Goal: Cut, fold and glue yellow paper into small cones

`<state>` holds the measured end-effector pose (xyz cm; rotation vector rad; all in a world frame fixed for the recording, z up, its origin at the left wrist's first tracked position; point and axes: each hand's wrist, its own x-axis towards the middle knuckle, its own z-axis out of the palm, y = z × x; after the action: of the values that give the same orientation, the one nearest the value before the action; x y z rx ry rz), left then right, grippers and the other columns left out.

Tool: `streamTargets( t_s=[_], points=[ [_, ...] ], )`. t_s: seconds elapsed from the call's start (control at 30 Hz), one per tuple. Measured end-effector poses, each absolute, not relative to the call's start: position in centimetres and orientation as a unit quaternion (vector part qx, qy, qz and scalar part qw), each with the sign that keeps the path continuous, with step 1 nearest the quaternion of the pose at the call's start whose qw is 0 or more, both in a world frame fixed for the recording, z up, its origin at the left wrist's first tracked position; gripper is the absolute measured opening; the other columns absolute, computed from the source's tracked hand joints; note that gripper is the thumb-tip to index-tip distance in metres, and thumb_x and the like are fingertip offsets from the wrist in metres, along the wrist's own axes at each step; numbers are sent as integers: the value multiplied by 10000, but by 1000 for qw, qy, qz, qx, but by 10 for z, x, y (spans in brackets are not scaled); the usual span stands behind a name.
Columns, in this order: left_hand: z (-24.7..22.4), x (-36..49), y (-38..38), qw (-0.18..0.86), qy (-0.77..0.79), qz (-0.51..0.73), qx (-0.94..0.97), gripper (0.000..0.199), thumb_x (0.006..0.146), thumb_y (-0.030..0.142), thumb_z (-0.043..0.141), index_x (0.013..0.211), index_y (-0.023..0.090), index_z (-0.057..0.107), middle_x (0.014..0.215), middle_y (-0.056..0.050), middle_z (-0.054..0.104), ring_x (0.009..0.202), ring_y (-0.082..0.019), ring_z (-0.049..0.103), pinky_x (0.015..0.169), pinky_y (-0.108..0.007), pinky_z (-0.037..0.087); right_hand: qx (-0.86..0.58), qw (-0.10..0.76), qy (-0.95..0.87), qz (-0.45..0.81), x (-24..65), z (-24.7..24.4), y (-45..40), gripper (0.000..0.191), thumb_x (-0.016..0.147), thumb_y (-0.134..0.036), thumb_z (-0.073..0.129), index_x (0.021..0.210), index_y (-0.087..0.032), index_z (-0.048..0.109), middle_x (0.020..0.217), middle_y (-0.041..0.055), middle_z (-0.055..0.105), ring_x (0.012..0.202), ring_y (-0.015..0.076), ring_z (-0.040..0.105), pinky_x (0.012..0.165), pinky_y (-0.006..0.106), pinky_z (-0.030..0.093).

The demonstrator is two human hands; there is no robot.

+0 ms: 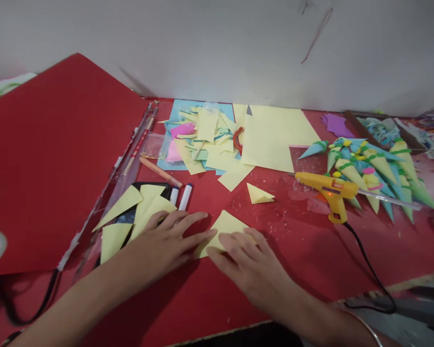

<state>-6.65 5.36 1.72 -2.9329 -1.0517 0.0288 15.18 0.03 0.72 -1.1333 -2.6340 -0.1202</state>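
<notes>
A pale yellow piece of paper (pixel 224 222) lies flat on the red tabletop in front of me, one corner pointing away. My left hand (pixel 175 236) is open at its left side, fingers stretched, with one fingertip touching it. Over the paper's lower right part rests my right hand (pixel 244 253), its fingers apart and bent down onto the sheet; they hide that edge. A small folded yellow paper piece (pixel 259 194) sits just beyond. Cut yellow pieces (pixel 121 205) lie on a dark flat object (pixel 155 184) beside my left hand, near two white-barrelled markers (pixel 185 196).
A yellow glue gun (pixel 325 185) with a glowing orange light and a black cord lies at right. Behind it are decorated paper cones (pixel 376 159). Paper scraps (pixel 206 127) and larger yellow sheets (pixel 269 140) lie along the wall. A large red board (pixel 65 159) leans at left.
</notes>
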Motion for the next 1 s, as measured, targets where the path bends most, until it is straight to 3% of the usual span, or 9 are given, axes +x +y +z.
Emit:
streamTargets(
  t_s=[0.2,0.4,0.63,1.0],
  points=[
    [17,-69,57,-3,-328,5,-945,517,797,260,567,1258,430,407,1291,-4,483,1054,-267,467,843,-404,359,-386,123,-914,6,136,1,-5,334,860,-240,434,1188,-229,494,1073,55,554,912,214,456,906,415,341],
    [19,-70,58,-23,-321,5,-947,462,829,350,521,1266,436,397,1293,-12,470,1084,-260,448,882,-411,332,-441,138,-886,22,152,6,-7,350,847,-437,465,1156,-289,532,1194,62,508,1073,256,419,942,450,319],
    [18,-72,61,-6,-304,11,-953,456,854,352,467,1289,438,359,1296,-15,453,1056,-252,444,880,-402,309,-477,131,-868,37,185,9,-9,339,858,-387,468,1191,-360,525,1339,71,397,1220,304,324,945,512,336],
    [25,-74,68,-64,-300,23,-952,497,841,360,467,1314,423,328,1313,-9,473,1056,-280,463,858,-376,301,-521,103,-847,23,219,7,-16,365,856,-299,471,1211,-375,508,1358,48,387,1255,270,329,974,472,339]
  ],
)
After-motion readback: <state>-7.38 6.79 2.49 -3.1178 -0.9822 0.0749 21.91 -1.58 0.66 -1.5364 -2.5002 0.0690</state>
